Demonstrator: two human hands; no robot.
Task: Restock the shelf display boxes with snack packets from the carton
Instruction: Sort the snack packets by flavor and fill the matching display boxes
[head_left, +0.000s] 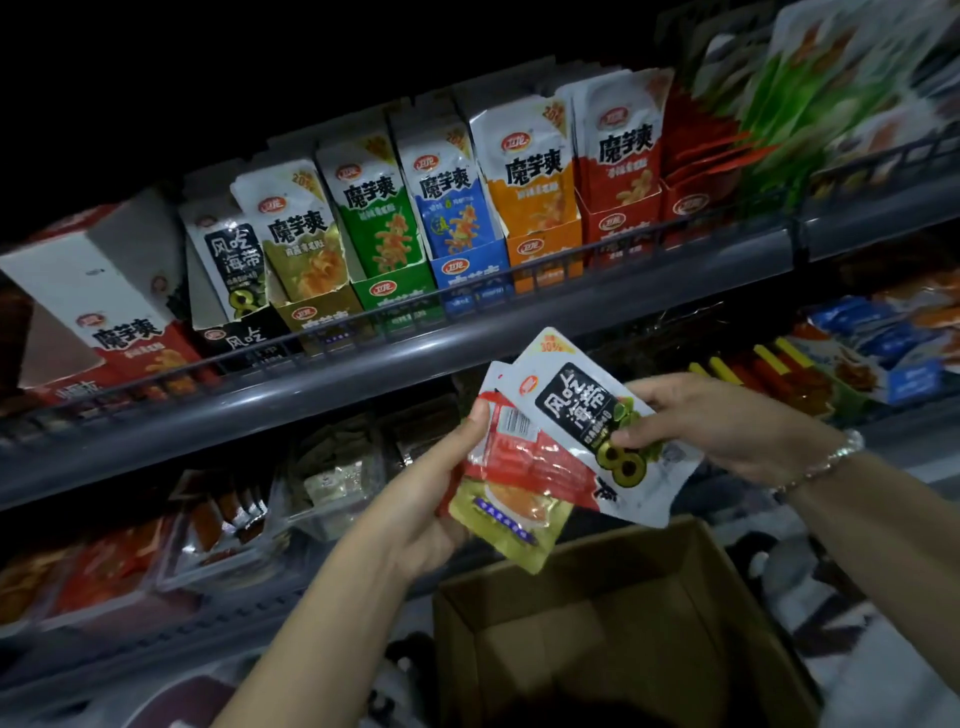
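Note:
My left hand (431, 493) grips a small stack of snack packets, a red one (524, 457) over an olive-yellow one (514, 519). My right hand (727, 421) pinches a white and black seaweed packet (587, 415) lying across the top of that stack. Below both hands stands the open brown carton (613, 623). On the upper shelf a row of display boxes holds upright packets: black (234, 260), olive (306, 254), green (382, 218), blue (452, 208), orange (535, 176) and red (621, 150).
A grey shelf rail (415, 358) runs diagonally in front of the display boxes. A large white and red box (98, 306) lies tilted at the shelf's left end. Lower shelves hold more snack trays (208, 525) and packets at right (857, 358).

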